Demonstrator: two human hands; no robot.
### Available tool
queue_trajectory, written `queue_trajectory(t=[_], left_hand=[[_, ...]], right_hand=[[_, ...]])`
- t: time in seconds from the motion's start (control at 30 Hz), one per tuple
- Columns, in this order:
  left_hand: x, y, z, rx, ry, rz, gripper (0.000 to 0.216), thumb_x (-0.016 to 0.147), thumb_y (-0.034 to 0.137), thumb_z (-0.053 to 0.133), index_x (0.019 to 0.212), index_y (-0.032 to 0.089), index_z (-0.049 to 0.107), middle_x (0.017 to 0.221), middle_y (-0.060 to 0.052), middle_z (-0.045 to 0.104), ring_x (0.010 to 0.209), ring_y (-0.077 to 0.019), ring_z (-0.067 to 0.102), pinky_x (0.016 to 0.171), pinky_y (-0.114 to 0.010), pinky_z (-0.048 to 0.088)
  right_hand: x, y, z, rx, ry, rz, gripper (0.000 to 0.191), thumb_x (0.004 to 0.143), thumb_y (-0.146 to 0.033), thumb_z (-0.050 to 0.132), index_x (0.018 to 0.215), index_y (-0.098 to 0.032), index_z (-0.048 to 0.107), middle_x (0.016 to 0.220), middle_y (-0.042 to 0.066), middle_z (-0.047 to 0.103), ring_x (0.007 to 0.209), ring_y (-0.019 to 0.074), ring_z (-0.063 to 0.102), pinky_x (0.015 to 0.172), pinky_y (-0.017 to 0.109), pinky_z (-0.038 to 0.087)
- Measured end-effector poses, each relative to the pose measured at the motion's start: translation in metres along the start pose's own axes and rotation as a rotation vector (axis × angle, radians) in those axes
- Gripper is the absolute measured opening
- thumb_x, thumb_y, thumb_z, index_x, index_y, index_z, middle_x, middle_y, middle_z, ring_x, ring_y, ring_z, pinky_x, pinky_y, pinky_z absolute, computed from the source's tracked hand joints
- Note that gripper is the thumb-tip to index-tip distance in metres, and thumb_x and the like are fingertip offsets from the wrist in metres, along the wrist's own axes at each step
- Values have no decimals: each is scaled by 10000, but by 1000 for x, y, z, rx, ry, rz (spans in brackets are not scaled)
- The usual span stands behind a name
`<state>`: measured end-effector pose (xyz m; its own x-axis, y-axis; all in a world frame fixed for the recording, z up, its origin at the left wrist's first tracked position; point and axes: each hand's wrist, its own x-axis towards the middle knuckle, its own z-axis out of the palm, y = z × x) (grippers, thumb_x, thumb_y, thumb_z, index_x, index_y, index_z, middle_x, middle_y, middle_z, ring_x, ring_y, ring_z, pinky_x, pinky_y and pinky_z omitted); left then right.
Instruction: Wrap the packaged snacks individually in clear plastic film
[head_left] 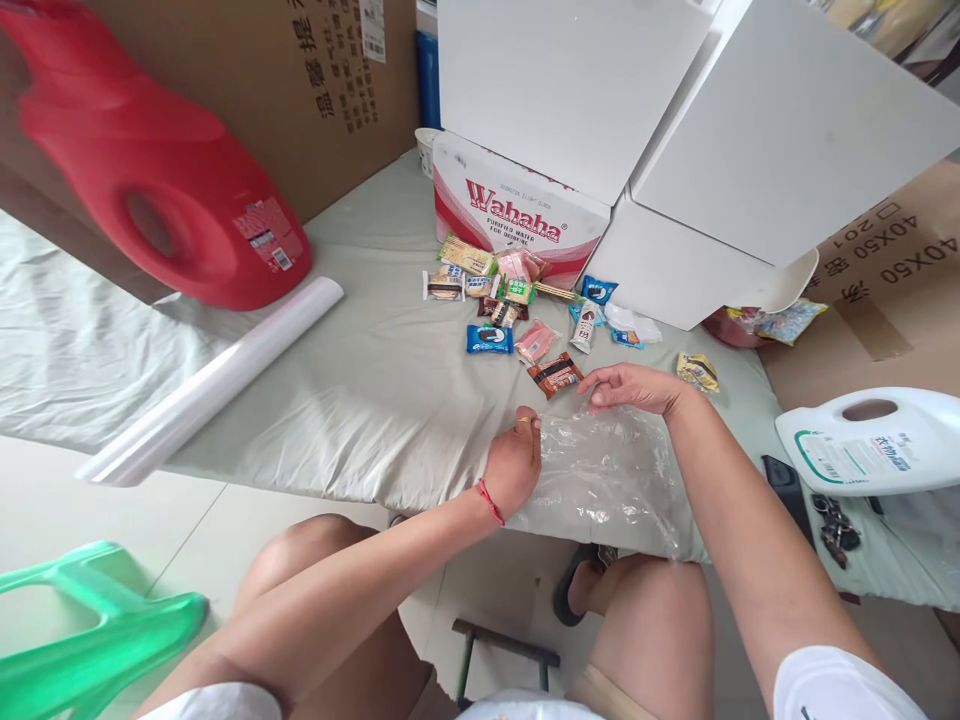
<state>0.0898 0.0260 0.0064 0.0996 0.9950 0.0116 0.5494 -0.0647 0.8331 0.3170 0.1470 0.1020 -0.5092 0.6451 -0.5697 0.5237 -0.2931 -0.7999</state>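
Observation:
My left hand (pixel 516 460), with a red cord on its wrist, is closed on the edge of a clear plastic bag (pixel 611 475). The bag hangs over the front edge of the covered surface and looks flat, with nothing inside. Above the bag's upper edge, my right hand (pixel 630 388) has its fingers partly stretched and apart. Its fingertips are just beside a brown snack packet (pixel 555 375); whether they touch it is hard to tell. Behind lie a blue snack packet (pixel 490 339), a pink packet (pixel 537 341), a white packet (pixel 585 327) and several others in a loose pile.
A Wahaha carton (pixel 517 205) and white boxes (pixel 562 80) stand behind the snacks. To the left are a red jug (pixel 172 180) and a clear film roll (pixel 217 380). At right sit a yellow packet (pixel 697 371) and a white bottle (pixel 870 440). A green stool (pixel 97 620) stands below.

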Motion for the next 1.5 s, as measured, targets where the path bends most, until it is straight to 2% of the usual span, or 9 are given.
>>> queue_trajectory(t=[0.2, 0.33, 0.43, 0.53, 0.83, 1.0, 1.13, 1.27, 1.5], left_hand=[[-5, -5, -5, 210, 47, 36, 329, 1060, 381, 312, 1238, 170, 489, 892, -89, 689, 656, -209, 651, 612, -301, 403], [-12, -14, -11, 414, 221, 268, 534, 1011, 420, 472, 1463, 138, 448, 1363, -261, 589, 1129, -344, 661, 925, -464, 493], [-19, -21, -15, 554, 261, 463, 584, 982, 274, 534, 1551, 262, 405, 1534, -210, 491, 1461, -395, 405, 1185, -675, 190], [-25, -23, -19, 651, 158, 567, 696, 965, 130, 487, 1588, 395, 326, 1633, -97, 405, 1550, -323, 272, 1222, -687, -10], [-40, -17, -30, 721, -129, 234, 703, 931, 578, 573, 1556, 285, 442, 1643, -236, 325, 1513, -510, 249, 1105, -846, 63], [-41, -13, -39, 734, -142, 191, 714, 976, 614, 445, 1583, 242, 391, 1613, -267, 363, 1517, -467, 271, 1108, -809, 180], [-30, -8, -57, 717, -71, 212, 566, 1048, 435, 325, 1524, 164, 467, 1542, -232, 481, 1419, -392, 434, 1065, -644, 397], [-6, -7, -64, 736, 39, 244, 374, 1011, 235, 391, 1150, 118, 717, 1452, -205, 567, 1346, -380, 490, 990, -527, 463], [16, -13, -39, 677, -49, 416, 480, 1055, 260, 271, 1417, 198, 580, 1555, -110, 517, 1504, -273, 357, 1246, -602, 136]], right_hand=[[21, -7, 18, 14, 202, -222, 424, 643, -418, 885, 978, -194, 753, 858, 23, 752, 783, 162, 657, 774, 298, 504], [51, -9, 35, -24, 229, -356, 434, 699, -454, 829, 1043, -210, 730, 828, 16, 745, 758, 180, 672, 753, 312, 509], [76, -7, 44, -102, 236, -398, 438, 752, -466, 761, 1107, -216, 702, 830, -3, 719, 668, 156, 622, 674, 293, 492], [98, -9, 50, -215, 281, -439, 398, 795, -391, 707, 1153, -219, 689, 891, -2, 708, 725, 156, 621, 721, 290, 498], [143, -25, 61, -770, 384, -531, 238, 886, -224, 656, 1106, -172, 730, 974, 83, 744, 1011, 262, 602, 983, 411, 403], [101, -38, 70, -871, 606, -704, 263, 944, -264, 603, 1180, -195, 694, 1266, 126, 661, 1163, 296, 545, 1028, 464, 410], [25, -20, 118, -794, 862, -696, 261, 1034, -265, 449, 1079, -212, 701, 1006, 90, 711, 988, 263, 601, 927, 437, 488], [-20, 27, 193, -866, 627, -575, 337, 1029, -308, 482, 1300, -189, 645, 1292, 119, 682, 1208, 293, 583, 1031, 483, 507], [-31, 81, 264, -967, 630, -358, 650, 1020, -352, 493, 1614, -163, 308, 1656, 137, 338, 1538, 349, 290, 1215, 609, 343]])
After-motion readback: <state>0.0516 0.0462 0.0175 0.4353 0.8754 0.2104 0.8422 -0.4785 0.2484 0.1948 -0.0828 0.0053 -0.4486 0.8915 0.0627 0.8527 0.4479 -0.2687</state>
